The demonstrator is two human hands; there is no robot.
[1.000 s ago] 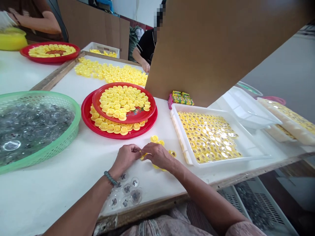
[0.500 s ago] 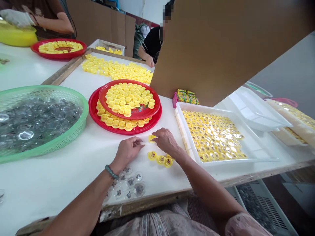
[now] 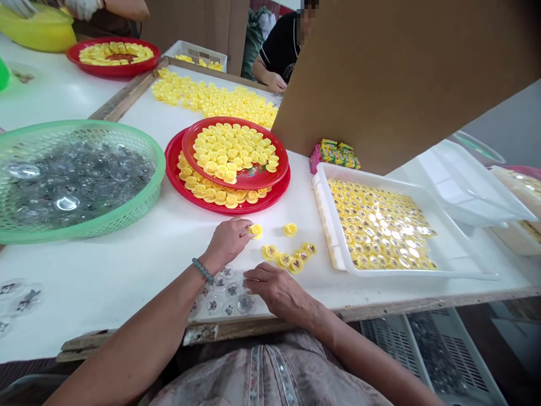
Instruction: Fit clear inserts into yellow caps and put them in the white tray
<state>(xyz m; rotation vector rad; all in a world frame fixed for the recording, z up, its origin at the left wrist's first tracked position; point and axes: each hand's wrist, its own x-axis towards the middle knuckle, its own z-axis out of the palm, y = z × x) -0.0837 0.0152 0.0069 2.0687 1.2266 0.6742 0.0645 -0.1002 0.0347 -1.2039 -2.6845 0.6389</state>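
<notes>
My left hand (image 3: pixel 228 242), with a beaded bracelet at the wrist, pinches the edge of a small round yellow plastic piece (image 3: pixel 256 230) just in front of the stacked red trays. My right hand (image 3: pixel 276 288) is low over the table, its fingertips closed on a clear plastic disc at the edge of a group of clear printed discs (image 3: pixel 232 290); the fingers mostly hide that disc. Between and beyond my hands, several yellow pieces with dark printed faces (image 3: pixel 284 260) lie in a curved row. A single yellow piece (image 3: pixel 289 229) stands behind them.
Two stacked red trays (image 3: pixel 279 183) hold yellow pieces. A green basket (image 3: pixel 163 169) of clear discs is at left; a white tray (image 3: pixel 333 251) of printed yellow pieces at right. A cardboard panel (image 3: pixel 380 79) rises behind. Across the table, a co-worker's hand (image 3: pixel 276 83) shows.
My right hand has left a yellow piece, which now stands alone, and moved down to the clear discs. My left hand now holds another yellow piece. The view has shifted slightly.
</notes>
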